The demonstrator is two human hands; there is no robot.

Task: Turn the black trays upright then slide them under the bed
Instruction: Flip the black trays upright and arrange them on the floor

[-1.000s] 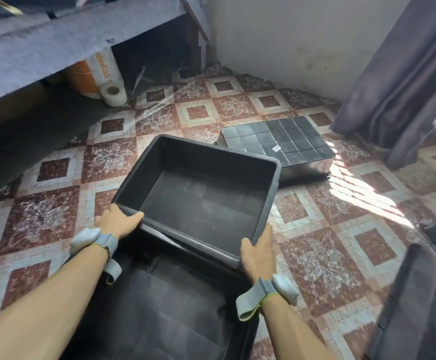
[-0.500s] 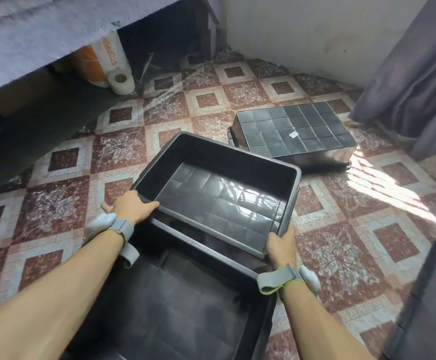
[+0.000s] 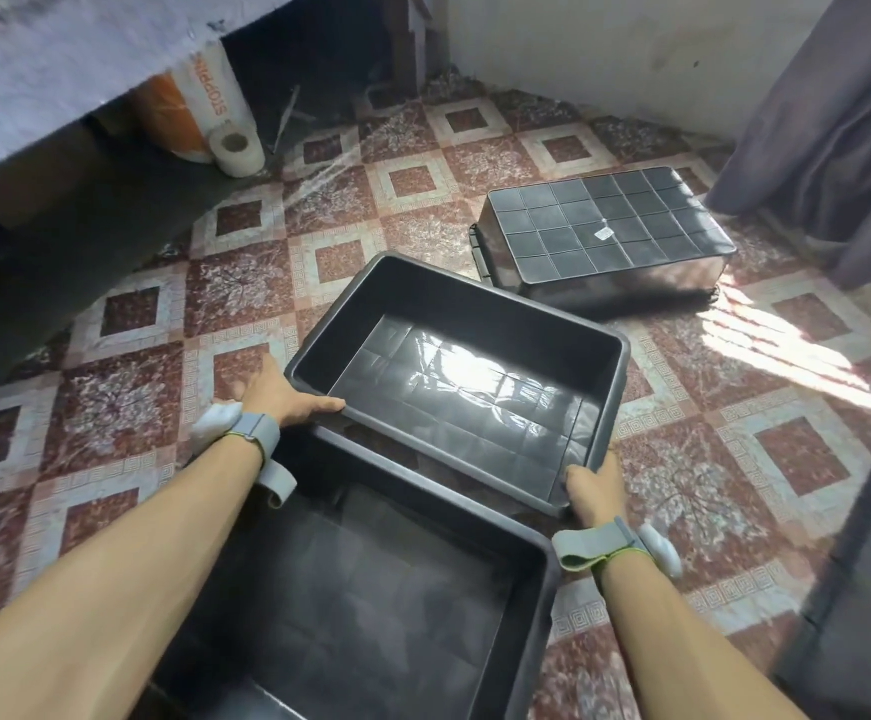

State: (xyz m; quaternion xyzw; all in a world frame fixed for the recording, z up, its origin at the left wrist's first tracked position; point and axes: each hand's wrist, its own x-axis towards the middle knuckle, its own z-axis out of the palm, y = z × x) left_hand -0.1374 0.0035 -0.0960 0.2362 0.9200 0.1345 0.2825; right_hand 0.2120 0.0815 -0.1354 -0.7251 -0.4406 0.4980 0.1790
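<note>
The black tray (image 3: 464, 392) is open side up between both hands, its near edge over the far rim of a second upright tray (image 3: 371, 589) that lies just nearer the person. The left hand (image 3: 277, 394) grips the tray's near left corner, thumb laid along the rim. The right hand (image 3: 592, 488) is curled round its near right corner. It looks like stiff, light moulded plastic with a glossy, probably slippery floor, so the lip at the corners is the sound place to hold. Beyond the tray, to its right, a third tray (image 3: 605, 226) lies upside down. Left of the tray and beyond it stands the bed (image 3: 59, 70), dark underneath.
</note>
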